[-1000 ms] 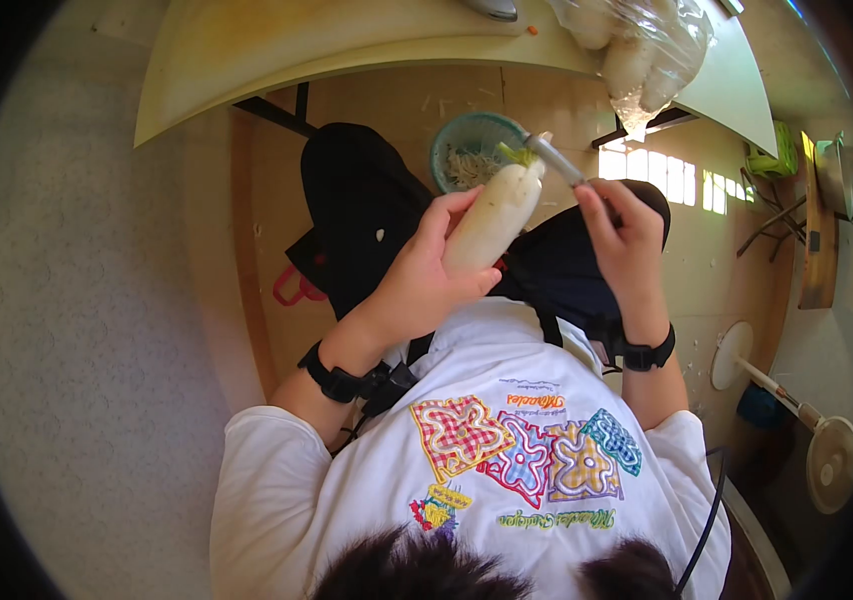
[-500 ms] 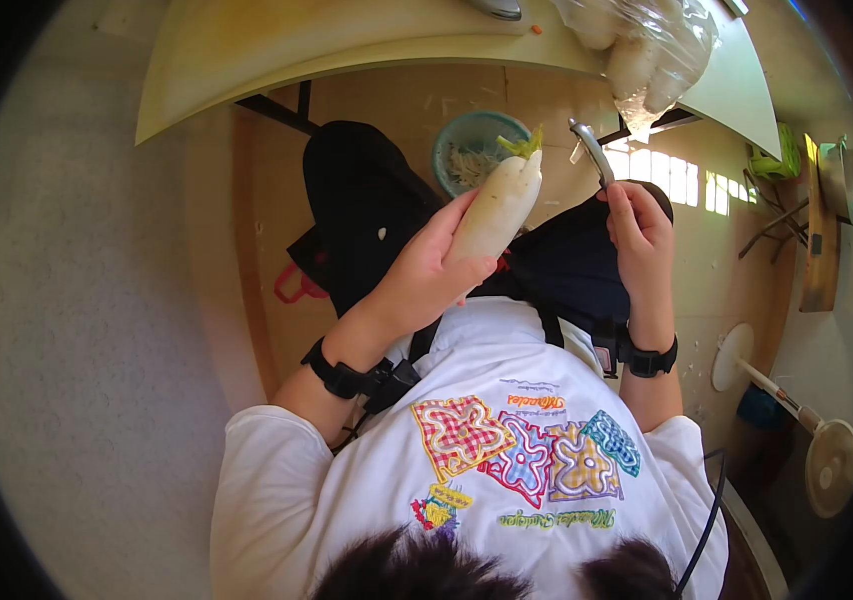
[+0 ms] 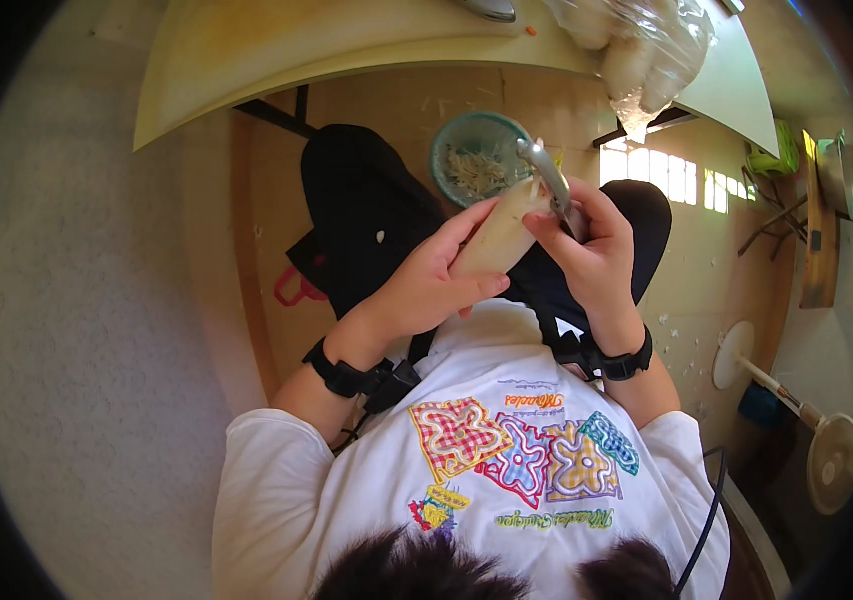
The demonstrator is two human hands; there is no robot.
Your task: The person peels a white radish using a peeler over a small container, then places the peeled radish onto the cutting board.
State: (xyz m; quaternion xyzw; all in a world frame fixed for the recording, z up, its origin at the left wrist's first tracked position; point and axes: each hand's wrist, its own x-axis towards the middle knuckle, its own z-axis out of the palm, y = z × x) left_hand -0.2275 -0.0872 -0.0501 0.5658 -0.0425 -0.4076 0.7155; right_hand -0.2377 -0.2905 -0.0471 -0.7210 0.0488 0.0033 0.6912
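White radish [image 3: 500, 233] in left hand [image 3: 434, 278], peeler [image 3: 548, 172] in right hand [image 3: 597, 248]

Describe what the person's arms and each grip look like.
The left grip and right grip are ungloved. A chunky black wristband circles the left wrist, and a similar black band the right. White short sleeves cover the upper arms; a black cable runs beside the right one.
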